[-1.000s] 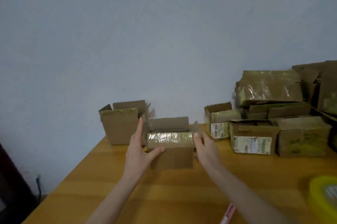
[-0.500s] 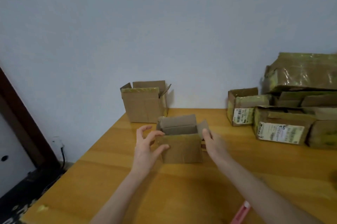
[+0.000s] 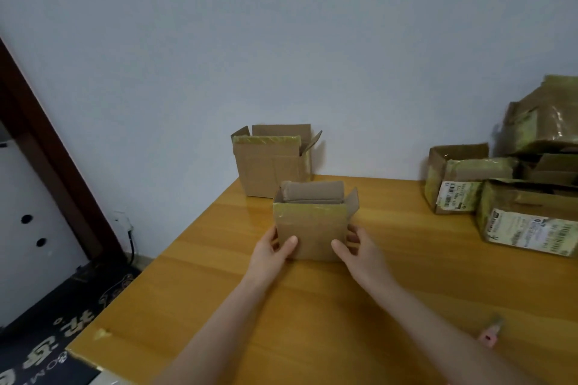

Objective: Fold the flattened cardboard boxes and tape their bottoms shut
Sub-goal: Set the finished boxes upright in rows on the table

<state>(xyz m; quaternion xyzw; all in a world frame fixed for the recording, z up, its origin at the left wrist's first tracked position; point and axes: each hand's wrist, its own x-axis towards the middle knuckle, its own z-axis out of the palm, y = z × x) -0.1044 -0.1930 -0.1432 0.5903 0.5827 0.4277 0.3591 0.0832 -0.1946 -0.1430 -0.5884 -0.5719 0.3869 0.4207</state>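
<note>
A small brown cardboard box (image 3: 312, 225) stands upright on the wooden table (image 3: 312, 322), its top flaps open and old yellowish tape along its front rim. My left hand (image 3: 272, 251) grips its lower left corner, thumb on the front face and fingers round the side. My right hand (image 3: 359, 248) grips the lower right corner the same way. A second, larger open box (image 3: 269, 165) stands behind it against the wall.
A heap of used, taped boxes (image 3: 513, 184) with shipping labels fills the table's right side. A pink-handled tool (image 3: 489, 333) lies near the right front. The table's left edge drops to a dark floor mat (image 3: 62, 322) and a door frame (image 3: 47, 150).
The box has come down and toward me onto the table. Both hands slid from its upper sides to its lower corners. The view has swung left and down.
</note>
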